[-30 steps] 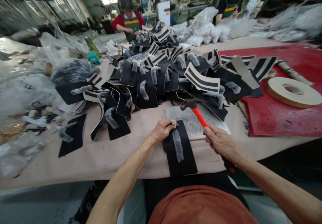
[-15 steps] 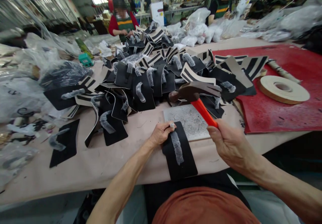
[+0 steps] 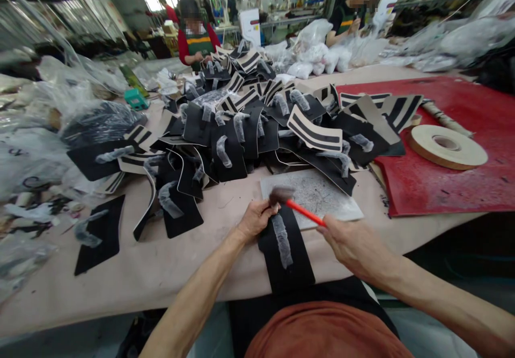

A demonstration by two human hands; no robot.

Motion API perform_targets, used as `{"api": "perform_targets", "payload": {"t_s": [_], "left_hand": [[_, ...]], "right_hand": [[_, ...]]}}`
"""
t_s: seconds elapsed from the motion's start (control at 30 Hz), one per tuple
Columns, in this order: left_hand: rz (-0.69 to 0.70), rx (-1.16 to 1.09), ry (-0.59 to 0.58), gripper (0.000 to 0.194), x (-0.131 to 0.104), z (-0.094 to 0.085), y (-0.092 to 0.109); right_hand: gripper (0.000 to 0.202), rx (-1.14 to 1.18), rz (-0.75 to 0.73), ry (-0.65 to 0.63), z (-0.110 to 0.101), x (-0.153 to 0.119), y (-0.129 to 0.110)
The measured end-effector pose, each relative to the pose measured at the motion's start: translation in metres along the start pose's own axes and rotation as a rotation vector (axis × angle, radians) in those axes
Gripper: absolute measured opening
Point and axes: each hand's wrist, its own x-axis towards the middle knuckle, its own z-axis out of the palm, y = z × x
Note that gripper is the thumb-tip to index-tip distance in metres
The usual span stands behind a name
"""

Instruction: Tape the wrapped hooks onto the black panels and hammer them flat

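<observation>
My right hand (image 3: 348, 240) is closed round the orange-red handle of a claw hammer (image 3: 306, 212). The hammer's head, blurred, is down at the fingertips of my left hand (image 3: 255, 219). Those fingers pinch a small round-topped metal punch, now mostly hidden by the hammer head. Below them lies a black panel (image 3: 270, 264) with a plastic-wrapped handle (image 3: 284, 245) along its middle. The panel's far end is at a grey slab (image 3: 325, 194), and its near end reaches the table edge by my lap.
A heap of similar black panels (image 3: 229, 156), some showing striped pale backs, fills the table's middle. To the right, a roll of tape (image 3: 426, 143) lies on a red sheet (image 3: 454, 191). Plastic bags (image 3: 36, 148) crowd the left. Two co-workers (image 3: 199, 44) work across the table.
My right hand has swung the hammer down and left, from raised above the slab to the punch at my left fingertips. My left hand keeps its place on the panel.
</observation>
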Motion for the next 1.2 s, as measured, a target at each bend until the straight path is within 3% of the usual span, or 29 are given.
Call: {"api": "perform_targets", "payload": {"t_s": [0.07,0.23,0.37,0.43,0.57,0.67,0.73,0.8,0.83,0.93,1.0,1.07,1.2], "left_hand": [[-0.001,0.013,0.002,0.022,0.000,0.000,-0.001],[0.004,0.032,-0.005,0.022,0.000,-0.001,-0.002],[-0.030,0.068,-0.002,0.019,0.000,-0.001,0.001],[-0.033,0.065,-0.003,0.020,0.000,-0.001,0.002],[-0.010,0.043,0.006,0.019,0.000,0.000,0.003],[-0.022,0.042,0.002,0.019,0.000,0.000,0.003],[-0.033,0.045,0.000,0.019,0.000,-0.001,0.004],[-0.037,0.053,-0.002,0.018,0.000,-0.002,0.005],[-0.038,0.058,0.000,0.018,-0.001,-0.003,0.006],[-0.033,0.057,0.019,0.019,-0.004,0.000,0.005],[-0.037,0.029,0.043,0.017,-0.005,0.005,0.004],[-0.084,-0.087,0.143,0.014,-0.001,0.009,0.004],[-0.201,-0.651,0.734,0.035,0.022,-0.001,0.021]], "right_hand": [[0.031,-0.082,0.029,-0.169,0.005,-0.002,0.006],[0.038,0.027,0.072,0.073,0.000,0.003,0.002],[0.036,-0.094,0.022,-0.195,0.005,0.001,0.006],[0.035,-0.086,0.072,-0.249,0.008,0.001,0.017],[0.039,0.116,0.250,-0.235,0.023,0.011,0.049],[0.034,-0.014,0.330,-0.260,0.041,0.020,0.068],[0.026,-0.224,0.244,-0.130,0.053,0.023,0.067],[0.038,-0.313,0.043,0.038,0.063,0.024,0.052],[0.044,-0.277,-0.066,0.064,0.068,0.023,0.041],[0.046,-0.076,-0.304,-0.090,0.089,0.021,0.006],[0.043,-0.028,-0.338,-0.161,0.108,0.023,-0.008],[0.038,-0.050,-0.290,-0.153,0.125,0.026,-0.012],[0.037,0.066,-0.234,-0.132,0.140,0.035,-0.005]]}}
